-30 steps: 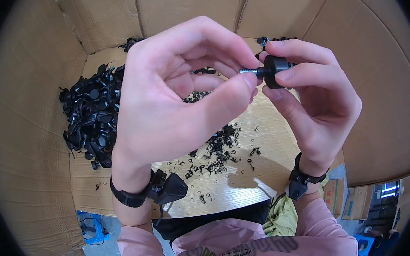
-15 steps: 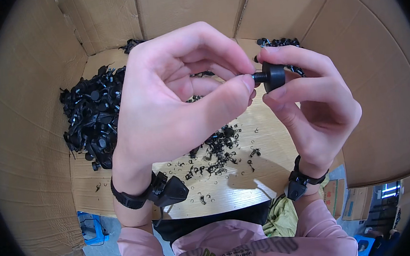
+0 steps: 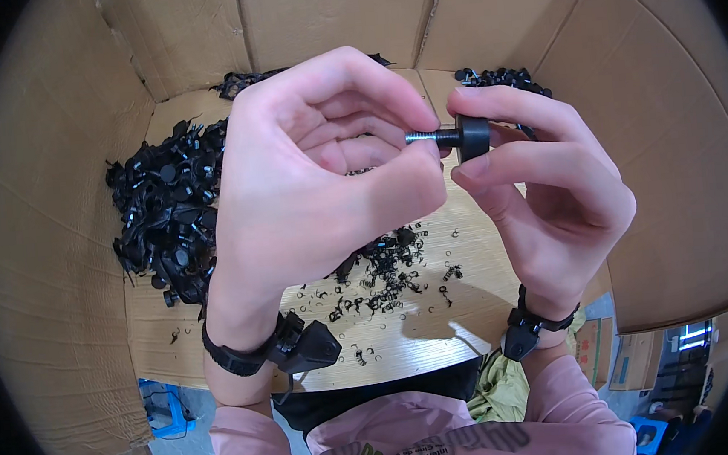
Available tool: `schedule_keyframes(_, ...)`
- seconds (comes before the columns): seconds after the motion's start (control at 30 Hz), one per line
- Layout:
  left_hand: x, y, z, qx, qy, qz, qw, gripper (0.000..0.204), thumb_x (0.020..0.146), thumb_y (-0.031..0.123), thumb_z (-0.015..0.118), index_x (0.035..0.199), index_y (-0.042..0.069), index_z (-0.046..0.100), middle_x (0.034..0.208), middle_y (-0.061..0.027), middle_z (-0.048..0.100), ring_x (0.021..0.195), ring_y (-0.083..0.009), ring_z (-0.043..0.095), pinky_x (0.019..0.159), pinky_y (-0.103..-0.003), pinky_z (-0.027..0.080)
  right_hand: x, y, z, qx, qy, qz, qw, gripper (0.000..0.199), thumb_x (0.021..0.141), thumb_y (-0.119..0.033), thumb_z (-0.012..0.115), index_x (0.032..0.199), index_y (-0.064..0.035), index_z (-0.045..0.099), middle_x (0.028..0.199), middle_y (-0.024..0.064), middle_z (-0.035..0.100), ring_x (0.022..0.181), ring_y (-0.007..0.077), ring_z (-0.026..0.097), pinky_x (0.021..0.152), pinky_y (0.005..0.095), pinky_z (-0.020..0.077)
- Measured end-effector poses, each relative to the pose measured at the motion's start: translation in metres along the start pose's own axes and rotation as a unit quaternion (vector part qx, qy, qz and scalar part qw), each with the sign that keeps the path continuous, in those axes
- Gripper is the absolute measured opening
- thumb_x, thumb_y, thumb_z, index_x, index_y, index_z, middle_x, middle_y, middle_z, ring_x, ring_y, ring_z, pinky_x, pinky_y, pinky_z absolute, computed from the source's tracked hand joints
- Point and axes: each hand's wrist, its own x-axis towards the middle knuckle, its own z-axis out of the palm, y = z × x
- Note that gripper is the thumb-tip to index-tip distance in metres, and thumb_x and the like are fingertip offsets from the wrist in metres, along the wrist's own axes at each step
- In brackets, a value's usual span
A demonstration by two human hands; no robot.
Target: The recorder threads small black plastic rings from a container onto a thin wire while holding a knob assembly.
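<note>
Since the earlier frame the threaded stud [image 3: 430,136] shows more. Upper centre, it lies horizontally, left hand [image 3: 317,175] fingers pinching its tip, right hand [image 3: 540,179] fingers gripping its black knob [image 3: 472,137].

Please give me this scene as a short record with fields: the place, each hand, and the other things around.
place: inside a big cardboard box, seen from above
left hand: fingertips pinch the metal screw
right hand: thumb and fingers hold the black knob at the other end of the screw
left pile: black parts heaped on the box floor
middle: small black scraps scattered under the hands
far right: a smaller heap of black parts
wrists: a black band on each
</note>
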Motion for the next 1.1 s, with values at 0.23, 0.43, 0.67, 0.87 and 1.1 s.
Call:
schedule_keyframes(0.23,-0.0005,-0.0004,0.0036,0.010,0.010,0.005,1.000,0.022,0.073,-0.002,0.067,0.092,-0.004,0.057,0.092,-0.0123,0.064,0.078,-0.0130,0.064,0.069,-0.023,0.056,-0.0004,0.0015,-0.0006,-0.022,0.003,-0.005,1.000,0.016,0.073,0.010,0.068,0.087,0.0032,0.064,0.110,0.0255,0.060,0.100,0.0299,0.062,0.085,0.0365,0.0510)
schedule_keyframes(0.43,-0.0004,0.0010,0.0033,0.029,0.017,-0.008,0.999,0.021,0.073,-0.001,0.066,0.091,-0.004,0.057,0.090,-0.0133,0.065,0.076,-0.0145,0.065,0.065,-0.025,0.057,-0.0006,0.0014,-0.0028,-0.006,0.007,0.010,1.000,0.015,0.075,0.008,0.069,0.088,0.0030,0.064,0.109,0.0244,0.061,0.100,0.0287,0.062,0.085,0.0351,0.0503)
schedule_keyframes(0.67,0.0006,-0.0022,-0.0021,-0.030,-0.009,-0.011,0.999,0.015,0.076,0.003,0.063,0.088,-0.004,0.058,0.089,-0.0143,0.065,0.072,-0.0158,0.065,0.061,-0.026,0.056,0.0002,-0.0004,-0.0040,-0.015,-0.008,0.004,1.000,0.012,0.075,0.007,0.069,0.085,0.0027,0.064,0.108,0.0243,0.062,0.098,0.0274,0.062,0.083,0.0331,0.0513)
schedule_keyframes(0.87,0.0016,-0.0016,-0.0037,-0.050,-0.026,-0.043,0.998,0.015,0.075,0.000,0.062,0.088,-0.002,0.056,0.091,-0.0133,0.063,0.074,-0.0147,0.064,0.061,-0.024,0.054,0.0003,-0.0029,-0.0031,-0.031,-0.011,0.007,0.999,0.012,0.074,0.008,0.069,0.084,0.0023,0.064,0.106,0.0247,0.062,0.095,0.0259,0.063,0.079,0.0316,0.0523)
schedule_keyframes(1.1,-0.0006,-0.0010,-0.0022,-0.020,-0.014,-0.033,0.999,0.017,0.075,0.001,0.063,0.090,-0.002,0.055,0.093,-0.0129,0.063,0.077,-0.0144,0.064,0.064,-0.023,0.054,-0.0005,-0.0037,0.0000,-0.030,0.006,0.010,0.999,0.012,0.075,0.007,0.070,0.084,0.0022,0.064,0.107,0.0254,0.062,0.094,0.0258,0.063,0.079,0.0317,0.0522)
